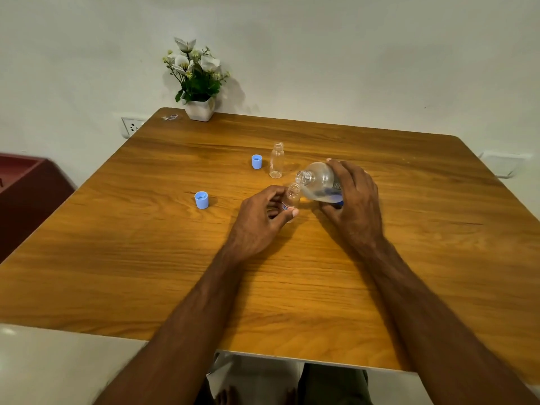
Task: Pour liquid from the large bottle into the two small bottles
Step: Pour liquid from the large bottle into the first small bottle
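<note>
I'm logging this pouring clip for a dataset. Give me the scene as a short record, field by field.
setting: wooden table against a pale wall
left hand: grips the near small bottle, upright and uncapped
right hand: holds the large bottle tilted, mouth just above the near small bottle's opening
far small bottle: stands alone, uncapped, looks empty
blue caps: two, loose on the table, left of the bottles
flower pot: far edge of the table
pour: no stream can be made out
</note>
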